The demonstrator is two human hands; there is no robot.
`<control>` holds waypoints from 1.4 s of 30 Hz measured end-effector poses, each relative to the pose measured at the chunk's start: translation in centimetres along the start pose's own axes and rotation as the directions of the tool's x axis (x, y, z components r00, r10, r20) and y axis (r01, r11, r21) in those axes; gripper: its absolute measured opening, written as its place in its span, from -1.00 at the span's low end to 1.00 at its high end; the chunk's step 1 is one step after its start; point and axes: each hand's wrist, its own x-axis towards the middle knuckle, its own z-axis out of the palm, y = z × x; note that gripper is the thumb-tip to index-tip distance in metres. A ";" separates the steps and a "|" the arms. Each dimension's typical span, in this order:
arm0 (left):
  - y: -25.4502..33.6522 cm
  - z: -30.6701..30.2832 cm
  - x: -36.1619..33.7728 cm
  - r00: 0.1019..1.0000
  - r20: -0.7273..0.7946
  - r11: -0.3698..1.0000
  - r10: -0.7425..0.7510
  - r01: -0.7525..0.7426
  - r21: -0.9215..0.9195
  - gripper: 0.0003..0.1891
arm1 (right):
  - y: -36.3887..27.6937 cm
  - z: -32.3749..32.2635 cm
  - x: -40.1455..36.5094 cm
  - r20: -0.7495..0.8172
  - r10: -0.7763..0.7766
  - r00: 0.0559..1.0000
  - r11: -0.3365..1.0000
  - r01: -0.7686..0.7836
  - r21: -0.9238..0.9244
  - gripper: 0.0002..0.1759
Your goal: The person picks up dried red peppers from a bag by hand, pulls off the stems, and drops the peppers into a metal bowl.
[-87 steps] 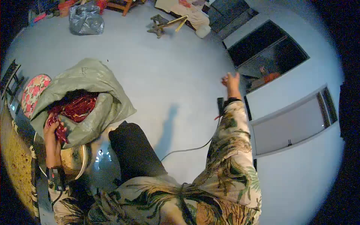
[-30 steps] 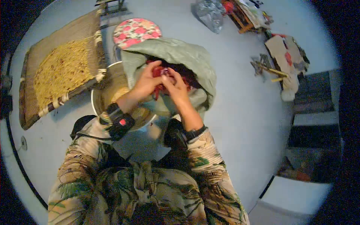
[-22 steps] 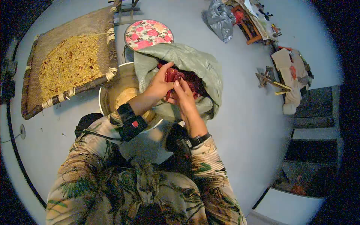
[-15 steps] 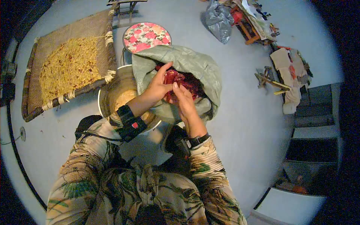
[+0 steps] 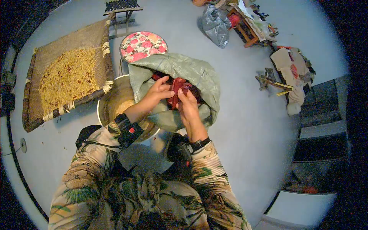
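Over the mouth of a green woven sack (image 5: 203, 73) my two hands work close together on a dark red dried chili pepper (image 5: 177, 86). My left hand (image 5: 155, 95) has its fingers closed at the pepper's left side, the index finger lifted a little. My right hand (image 5: 188, 105) pinches the pepper from the right, thumb on top. More red peppers fill the sack beneath, partly hidden by my hands. Under the sack's left side stands a metal basin (image 5: 100, 109) with yellowish matter in it, probably seeds.
To the left lies a wood-framed mesh tray (image 5: 57, 40) spread with yellow seeds and red flecks. Behind the sack is a round flower-patterned stool (image 5: 143, 46). A grey plastic bag (image 5: 215, 25), a low wooden stand (image 5: 270, 78) and draped cloth (image 5: 285, 63) are farther right.
The view has shifted slightly, so the scene sits lower and farther left. A long red pepper now shows upright between my fingers, and my hands have drawn slightly apart.
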 end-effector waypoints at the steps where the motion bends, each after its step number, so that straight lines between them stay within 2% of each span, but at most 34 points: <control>1: -0.2 0.0 0.1 0.999 -0.033 1.000 -0.013 0.013 0.018 -0.34 | 0.5 -0.2 0.3 -0.016 0.000 1.000 1.000 0.000 -0.026 -0.69; 4: 0.1 -0.5 0.3 0.993 0.112 0.977 -0.023 -0.001 0.214 -0.57 | 1.1 -0.2 0.7 -0.003 0.023 1.000 0.997 -0.023 -0.070 -0.70; 7: -0.2 -0.1 0.0 0.989 0.068 0.955 0.131 -0.144 0.260 -0.70 | 1.2 0.0 0.6 -0.012 0.062 0.998 0.992 -0.063 -0.110 -0.69; 10: -0.3 0.2 -0.3 0.982 0.025 0.961 0.186 -0.187 0.201 -0.76 | 1.0 0.3 0.2 -0.021 0.079 0.997 0.992 -0.080 -0.098 -0.69; 16: -0.4 0.0 -0.2 0.965 -0.033 0.936 0.260 -0.244 0.253 -0.85 | 1.6 0.4 0.4 -0.005 0.047 0.999 0.999 -0.047 -0.026 -0.69; 19: -0.3 -0.1 -0.3 0.972 -0.076 0.933 0.222 -0.190 0.305 -0.91 | 1.4 0.8 0.2 0.000 0.049 0.999 0.997 -0.049 -0.061 -0.70; 22: -0.9 -0.1 -0.1 0.978 -0.108 0.978 0.179 -0.165 0.129 -0.93 | 1.3 0.9 -0.2 0.050 0.061 0.997 0.994 -0.056 -0.093 -0.70; 25: -1.4 -0.3 0.0 0.985 -0.130 0.986 0.117 -0.099 0.134 -0.94 | 1.4 0.6 0.0 0.048 0.089 0.995 0.990 -0.083 -0.118 -0.72; 28: -1.8 -0.6 0.0 0.995 -0.095 0.992 0.014 -0.002 0.127 -0.81 | 2.5 -0.5 1.0 -0.001 0.155 0.988 0.983 -0.154 -0.095 -0.75; 31: -1.7 -0.4 -0.3 0.960 -0.238 0.973 -0.149 0.185 0.136 -0.62 | 2.5 -1.2 1.3 -0.083 0.203 0.976 0.973 -0.210 -0.096 -0.77; 34: -2.6 -1.6 0.5 0.951 -0.223 0.938 -0.216 0.265 0.223 -0.47 | 3.1 -2.4 2.3 -0.181 0.219 0.959 0.967 -0.238 -0.090 -0.76; 35: -2.8 -1.9 0.6 0.954 -0.220 0.942 -0.202 0.251 0.223 -0.46 | 3.6 -3.1 3.1 -0.215 0.221 0.951 0.966 -0.243 -0.082 -0.75; 38: -2.3 -1.7 0.1 0.958 -0.229 0.951 -0.171 0.221 0.215 -0.46 | 4.1 -4.6 4.8 -0.286 0.140 0.948 0.942 -0.217 -0.258 -0.72; 39: -1.6 -1.4 -0.3 0.957 -0.238 0.953 -0.163 0.215 0.213 -0.46 | 5.9 -6.5 6.7 -0.281 0.082 0.956 0.925 -0.179 -0.337 -0.72; 42: -1.1 -1.7 -0.6 0.961 -0.241 0.958 -0.137 0.190 0.213 -0.47 | 9.7 -11.8 10.4 -0.301 -0.049 0.952 0.905 -0.085 -0.416 -0.69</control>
